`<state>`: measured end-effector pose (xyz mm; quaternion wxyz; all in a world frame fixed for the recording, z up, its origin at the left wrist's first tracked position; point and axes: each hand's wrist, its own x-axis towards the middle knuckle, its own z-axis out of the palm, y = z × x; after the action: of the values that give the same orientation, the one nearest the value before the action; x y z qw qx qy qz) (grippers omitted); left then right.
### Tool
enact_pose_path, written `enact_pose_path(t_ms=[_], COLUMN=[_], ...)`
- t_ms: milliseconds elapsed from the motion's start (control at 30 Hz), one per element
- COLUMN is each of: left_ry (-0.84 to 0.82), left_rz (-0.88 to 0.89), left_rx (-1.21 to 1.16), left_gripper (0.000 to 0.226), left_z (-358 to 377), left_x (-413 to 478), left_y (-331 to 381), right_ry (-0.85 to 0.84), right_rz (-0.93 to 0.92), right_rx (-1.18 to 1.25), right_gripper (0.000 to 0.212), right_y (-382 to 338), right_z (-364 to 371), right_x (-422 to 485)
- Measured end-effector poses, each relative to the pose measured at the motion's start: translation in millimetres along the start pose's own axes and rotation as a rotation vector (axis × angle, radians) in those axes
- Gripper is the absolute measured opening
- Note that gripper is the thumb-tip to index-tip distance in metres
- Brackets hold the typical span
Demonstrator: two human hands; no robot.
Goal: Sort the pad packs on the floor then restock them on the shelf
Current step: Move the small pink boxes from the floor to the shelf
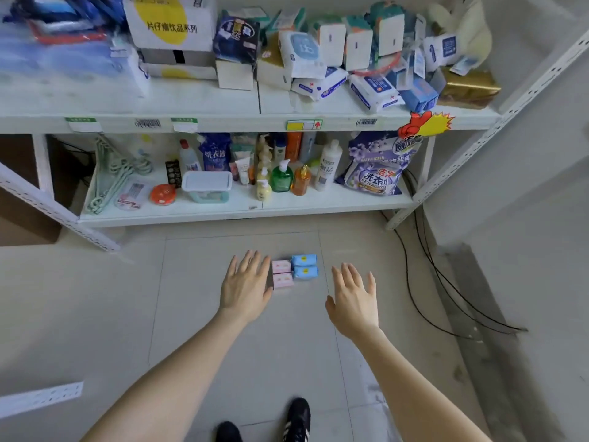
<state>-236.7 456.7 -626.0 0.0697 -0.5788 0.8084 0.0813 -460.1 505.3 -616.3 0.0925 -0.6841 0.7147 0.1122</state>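
Pad packs: two pink [282, 274], two blue [304, 266], grouped on floor [242, 362] | left hand [247, 287] flat, empty, just beside pink | right hand [353, 299] spread, empty, near blue

Far beyond the fingers of the left hand [245, 290], a white-and-yellow cardboard box [169, 22] reads "片仔癀饮品系列". Beyond the fingers of the right hand [352, 303], a purple plastic bag [377, 169] reads "洗衣粉 DETERGENT".

1. This looks like a small shop or its stock corner: a white metal shelving rack [223, 216] with slotted uprights [497, 126] carries goods on two tiers.
2. Price labels [184, 124] and a red-and-yellow promotional sticker [425, 122] sit along the upper shelf edge.
3. The stock is household goods: wet wipe packs [371, 92], a laundry detergent bag [377, 167], pump bottles [281, 177] and plastic hangers [118, 173].
4. Bare grey walls [526, 186], a tiled floor [239, 346] and loose black cables [424, 266] surround the rack.
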Motion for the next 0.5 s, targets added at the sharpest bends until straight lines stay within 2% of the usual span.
enact_pose_path(t_ms=[200, 500], left_ry=[-0.107, -0.212], left_rz=[-0.032, 0.006], left_rx=[0.023, 0.027], left_gripper=[0.068, 0.068], left_z=[65.7, 181.4], left_x=[31.6, 108.9], left_y=[2.4, -25.5], right_ry=[-0.091, -0.212], right_rz=[-0.072, -0.098], right_rx=[0.0, 0.051], right_gripper=[0.063, 0.064], right_y=[15.3, -6.5], right_z=[58.8, 178.2], right_x=[40.4, 126.6])
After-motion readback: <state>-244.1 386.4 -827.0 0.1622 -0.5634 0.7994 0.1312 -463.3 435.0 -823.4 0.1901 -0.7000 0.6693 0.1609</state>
